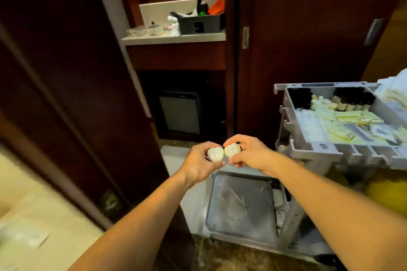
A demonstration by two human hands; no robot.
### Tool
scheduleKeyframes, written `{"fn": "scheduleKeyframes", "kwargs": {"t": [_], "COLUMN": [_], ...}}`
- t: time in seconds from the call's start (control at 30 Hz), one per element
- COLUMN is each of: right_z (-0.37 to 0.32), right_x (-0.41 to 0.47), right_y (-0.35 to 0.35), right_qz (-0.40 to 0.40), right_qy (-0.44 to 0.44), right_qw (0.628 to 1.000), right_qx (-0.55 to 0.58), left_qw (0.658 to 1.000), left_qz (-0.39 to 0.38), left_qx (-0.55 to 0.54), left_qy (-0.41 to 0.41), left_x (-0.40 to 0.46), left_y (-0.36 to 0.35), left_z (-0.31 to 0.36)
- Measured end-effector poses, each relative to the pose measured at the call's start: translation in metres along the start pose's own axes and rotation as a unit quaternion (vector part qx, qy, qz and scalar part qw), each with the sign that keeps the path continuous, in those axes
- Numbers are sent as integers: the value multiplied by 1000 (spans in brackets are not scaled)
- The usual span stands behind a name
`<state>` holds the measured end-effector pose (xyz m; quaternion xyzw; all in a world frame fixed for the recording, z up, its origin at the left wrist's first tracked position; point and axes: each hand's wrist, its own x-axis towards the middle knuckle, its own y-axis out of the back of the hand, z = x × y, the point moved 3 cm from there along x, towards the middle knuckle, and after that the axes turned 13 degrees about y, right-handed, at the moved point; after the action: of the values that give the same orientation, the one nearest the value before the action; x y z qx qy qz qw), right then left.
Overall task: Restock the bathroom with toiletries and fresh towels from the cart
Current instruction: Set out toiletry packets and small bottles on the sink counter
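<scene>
Two toiletry bottles are picked, one pinched in each hand (left hand, right hand); towels, seemingly, remain on the cart.

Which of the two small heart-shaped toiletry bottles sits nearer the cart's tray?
The bottle in the right hand, its pale heart-shaped face on the cart's tray side. The left hand holds its twin farther away.

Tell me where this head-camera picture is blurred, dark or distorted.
Head view: motion blur smears the pale floor and door edge at lower left; the wood panels are dim, nearly black at upper left; wide-angle bending tilts the cart tray; the left hand and right hand, each holding a small toiletry bottle, stay fairly sharp.
</scene>
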<state>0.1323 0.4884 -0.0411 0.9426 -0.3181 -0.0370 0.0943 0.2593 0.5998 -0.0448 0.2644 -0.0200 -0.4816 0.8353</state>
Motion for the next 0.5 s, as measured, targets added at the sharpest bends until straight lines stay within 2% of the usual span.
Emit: {"fn": "scheduleKeyframes", "kwargs": {"t": [0.5], "right_z": [-49], "right_x": [-52], "right_y": [-179], "right_qz": [-176], "right_qy": [16], "right_qw": [984], "right_qx": [-27], "left_qw": [989], "left_qz": [140], "left_qx": [25], "left_qy": [26], "left_x": [-156], "left_y": [121], "left_z": [-86]}}
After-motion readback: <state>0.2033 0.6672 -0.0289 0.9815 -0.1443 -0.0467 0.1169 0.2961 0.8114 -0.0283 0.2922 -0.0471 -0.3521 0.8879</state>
